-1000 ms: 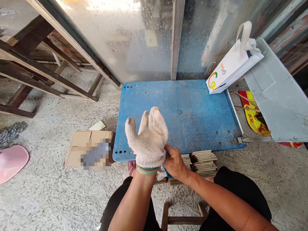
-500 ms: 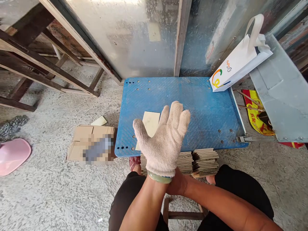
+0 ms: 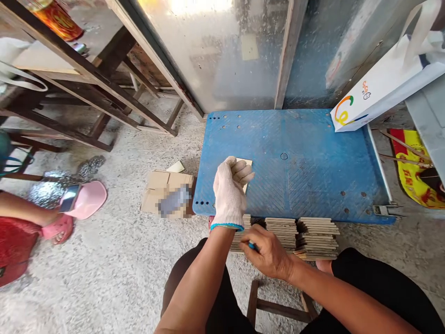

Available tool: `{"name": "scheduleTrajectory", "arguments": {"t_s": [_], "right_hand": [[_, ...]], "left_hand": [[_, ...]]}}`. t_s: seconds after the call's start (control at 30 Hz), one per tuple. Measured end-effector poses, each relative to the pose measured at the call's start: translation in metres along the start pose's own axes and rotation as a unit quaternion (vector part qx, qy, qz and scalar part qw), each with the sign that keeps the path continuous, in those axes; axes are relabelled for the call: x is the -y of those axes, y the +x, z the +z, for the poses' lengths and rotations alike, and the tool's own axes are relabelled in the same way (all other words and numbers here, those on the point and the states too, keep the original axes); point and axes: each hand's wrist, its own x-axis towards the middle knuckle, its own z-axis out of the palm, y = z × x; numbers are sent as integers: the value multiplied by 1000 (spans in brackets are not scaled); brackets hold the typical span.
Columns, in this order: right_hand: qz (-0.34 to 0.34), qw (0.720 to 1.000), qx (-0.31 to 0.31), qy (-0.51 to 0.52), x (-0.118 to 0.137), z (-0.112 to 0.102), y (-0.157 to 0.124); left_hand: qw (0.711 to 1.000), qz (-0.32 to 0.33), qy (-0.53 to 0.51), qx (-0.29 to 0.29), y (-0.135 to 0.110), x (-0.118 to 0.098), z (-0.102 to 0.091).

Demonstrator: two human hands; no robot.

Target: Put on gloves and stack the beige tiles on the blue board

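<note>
My left hand (image 3: 231,192) wears a white knitted glove with a blue hem at the wrist. It is raised over the left part of a blue table (image 3: 306,162), its fingers loosely bent, with nothing visible in them. Partly hidden behind it lies a pale yellow sheet (image 3: 248,166). My right hand (image 3: 270,253) is bare and closed just below and right of the glove's cuff. A small blue bit (image 3: 253,246) shows between its fingers; what it is I cannot make out. Stacks of thin pale boards (image 3: 318,236) stand under the table's near edge.
A cardboard box (image 3: 167,190) sits on the floor left of the table. At the back right corner leans a white paper bag (image 3: 382,88). A person's foot in a pink sandal (image 3: 59,229) is at left, near a pink visor (image 3: 88,199). A wooden stool (image 3: 278,308) is below me.
My left hand has turned from spread fingers to loosely bent ones. My right hand has come out from behind the wrist and is apart from the cuff. The view has swung left.
</note>
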Motion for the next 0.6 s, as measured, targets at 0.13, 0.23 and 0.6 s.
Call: {"name": "scheduleTrajectory", "arguments": {"t_s": [0.13, 0.23, 0.6], "right_hand": [[-35, 996, -82, -28, 7, -12, 4], [-41, 992, -116, -41, 9, -20, 14], [-135, 975, -107, -143, 19, -30, 21]], "left_hand": [[997, -28, 4, -68, 10, 4, -8], [996, -29, 45, -78, 7, 15, -9], [986, -22, 165, 28, -11, 32, -5]]}}
